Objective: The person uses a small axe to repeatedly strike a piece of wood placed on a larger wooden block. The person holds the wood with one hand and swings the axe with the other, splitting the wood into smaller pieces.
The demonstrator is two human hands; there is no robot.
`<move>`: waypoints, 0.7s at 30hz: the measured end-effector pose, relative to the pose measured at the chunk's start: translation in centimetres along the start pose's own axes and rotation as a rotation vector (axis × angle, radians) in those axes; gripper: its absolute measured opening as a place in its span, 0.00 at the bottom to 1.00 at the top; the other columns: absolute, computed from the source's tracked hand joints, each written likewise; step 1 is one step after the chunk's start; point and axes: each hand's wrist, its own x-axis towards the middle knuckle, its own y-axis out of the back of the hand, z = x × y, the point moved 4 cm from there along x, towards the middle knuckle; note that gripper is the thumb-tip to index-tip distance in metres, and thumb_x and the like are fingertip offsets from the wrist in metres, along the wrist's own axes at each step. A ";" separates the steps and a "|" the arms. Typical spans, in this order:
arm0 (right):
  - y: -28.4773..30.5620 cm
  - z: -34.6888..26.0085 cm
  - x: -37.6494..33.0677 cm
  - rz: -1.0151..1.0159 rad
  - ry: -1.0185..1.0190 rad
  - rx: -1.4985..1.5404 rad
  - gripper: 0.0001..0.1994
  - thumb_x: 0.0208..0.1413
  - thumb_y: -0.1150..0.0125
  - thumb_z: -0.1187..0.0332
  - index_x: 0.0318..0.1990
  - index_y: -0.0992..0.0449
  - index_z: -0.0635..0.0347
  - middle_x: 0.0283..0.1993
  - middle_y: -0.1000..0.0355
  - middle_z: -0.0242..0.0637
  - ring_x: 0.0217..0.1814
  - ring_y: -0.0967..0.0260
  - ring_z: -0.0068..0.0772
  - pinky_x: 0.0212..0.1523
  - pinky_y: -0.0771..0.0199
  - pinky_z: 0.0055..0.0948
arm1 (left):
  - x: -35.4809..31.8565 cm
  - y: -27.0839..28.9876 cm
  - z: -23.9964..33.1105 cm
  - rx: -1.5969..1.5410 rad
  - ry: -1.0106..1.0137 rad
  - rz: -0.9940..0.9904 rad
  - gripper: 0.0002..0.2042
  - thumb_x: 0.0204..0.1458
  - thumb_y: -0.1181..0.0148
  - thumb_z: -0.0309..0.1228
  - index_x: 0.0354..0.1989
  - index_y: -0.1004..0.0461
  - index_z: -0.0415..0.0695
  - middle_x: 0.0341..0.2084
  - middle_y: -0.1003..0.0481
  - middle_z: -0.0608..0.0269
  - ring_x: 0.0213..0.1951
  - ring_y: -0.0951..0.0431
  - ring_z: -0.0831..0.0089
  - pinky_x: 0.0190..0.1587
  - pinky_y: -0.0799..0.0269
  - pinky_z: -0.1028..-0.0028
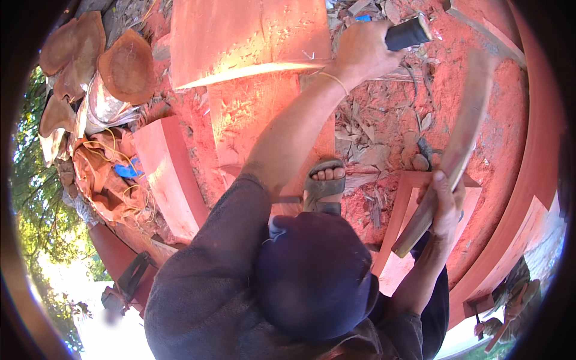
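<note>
Head camera view, bent by a fisheye lens, looking down over a dark cap and dark sleeves onto ground covered in red sawdust. The left hand reaches far forward with its fingers wrapped fully around the dark handle of a tool. The tool's working end is out of sight, so its kind cannot be told. The right hand is closed around the lower part of a long curved wooden piece, which rises at a slant, its top end free in the air. Between the arms a foot in an open sandal rests on a red block, toes bare. Loose wood chips lie scattered just beside the foot. Large red slabs lie ahead, a red plank to the left, and round wood offcuts at upper left. Likely risks: a tool stroke could glance off and come near the bare toes. The curved piece, gripped by one hand only, could twist or slip. The chips and sawdust could let the foot slide.
</note>
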 end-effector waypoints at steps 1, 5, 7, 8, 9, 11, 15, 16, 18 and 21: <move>0.6 -0.2 0.1 0.064 0.047 0.044 0.24 0.57 0.35 0.53 0.48 0.29 0.67 0.26 0.31 0.34 0.22 0.32 0.24 0.22 0.29 0.25 | -0.5 0.0 0.9 -0.042 -0.039 -0.043 0.17 0.44 0.29 0.43 0.39 0.20 0.46 0.27 0.19 0.52 0.32 0.16 0.55 0.37 0.20 0.59; 2.7 -0.7 -0.5 0.186 0.029 0.090 0.23 0.60 0.37 0.55 0.51 0.30 0.67 0.30 0.31 0.34 0.25 0.31 0.24 0.25 0.28 0.24 | -4.3 -2.0 3.8 -0.104 -0.115 -0.151 0.10 0.39 0.33 0.34 0.31 0.22 0.47 0.22 0.21 0.53 0.29 0.18 0.52 0.34 0.22 0.56; 3.6 -0.7 -0.7 0.172 0.070 0.106 0.23 0.61 0.38 0.56 0.52 0.31 0.66 0.32 0.31 0.35 0.27 0.31 0.24 0.26 0.28 0.24 | -5.5 -3.0 3.6 -0.106 -0.110 -0.176 0.10 0.38 0.34 0.33 0.31 0.22 0.48 0.22 0.21 0.53 0.29 0.19 0.51 0.33 0.24 0.54; 4.2 -0.7 -0.9 0.169 0.088 0.118 0.22 0.61 0.38 0.56 0.52 0.31 0.66 0.33 0.31 0.35 0.28 0.31 0.24 0.26 0.28 0.23 | -5.9 -3.4 3.3 -0.116 -0.111 -0.195 0.10 0.38 0.34 0.34 0.31 0.22 0.49 0.22 0.21 0.53 0.28 0.19 0.50 0.33 0.24 0.54; 4.7 -0.8 -0.9 0.160 0.120 0.137 0.23 0.62 0.38 0.57 0.55 0.32 0.66 0.34 0.31 0.35 0.29 0.31 0.24 0.26 0.28 0.23 | -6.2 -3.9 2.9 -0.101 -0.079 -0.229 0.10 0.38 0.35 0.34 0.31 0.22 0.49 0.22 0.21 0.53 0.28 0.19 0.50 0.33 0.25 0.53; 6.3 -0.9 -1.2 0.207 0.140 0.144 0.25 0.62 0.38 0.56 0.56 0.32 0.67 0.35 0.31 0.35 0.29 0.31 0.25 0.26 0.27 0.23 | -6.6 -4.2 2.6 -0.149 -0.106 -0.236 0.10 0.37 0.35 0.34 0.30 0.23 0.49 0.22 0.22 0.54 0.28 0.19 0.50 0.33 0.24 0.53; 8.7 -1.9 -1.3 0.247 0.184 0.153 0.26 0.62 0.38 0.56 0.58 0.33 0.68 0.37 0.29 0.36 0.31 0.29 0.25 0.30 0.25 0.24 | -7.9 -4.3 2.8 -0.113 -0.117 -0.295 0.09 0.38 0.35 0.34 0.29 0.25 0.49 0.21 0.22 0.57 0.29 0.19 0.52 0.33 0.24 0.54; 9.0 -2.0 -1.2 0.263 0.204 0.157 0.26 0.62 0.38 0.56 0.59 0.33 0.68 0.37 0.29 0.36 0.32 0.29 0.25 0.31 0.25 0.24 | -8.5 -4.4 3.1 -0.128 -0.140 -0.311 0.09 0.38 0.36 0.34 0.29 0.25 0.49 0.21 0.23 0.58 0.29 0.18 0.53 0.32 0.25 0.54; 9.7 -2.0 -1.1 0.312 0.194 0.127 0.26 0.63 0.39 0.56 0.59 0.33 0.67 0.37 0.28 0.36 0.33 0.28 0.25 0.33 0.25 0.24 | -9.7 -4.4 3.4 -0.142 -0.172 -0.324 0.09 0.39 0.36 0.33 0.29 0.26 0.48 0.21 0.23 0.59 0.29 0.18 0.54 0.32 0.25 0.54; 10.3 -2.0 -0.9 0.331 0.186 0.149 0.26 0.63 0.39 0.56 0.59 0.33 0.66 0.38 0.28 0.36 0.33 0.28 0.26 0.33 0.25 0.25 | -10.1 -4.4 3.0 -0.122 -0.222 -0.249 0.10 0.40 0.37 0.33 0.33 0.26 0.48 0.22 0.23 0.61 0.29 0.18 0.56 0.30 0.26 0.54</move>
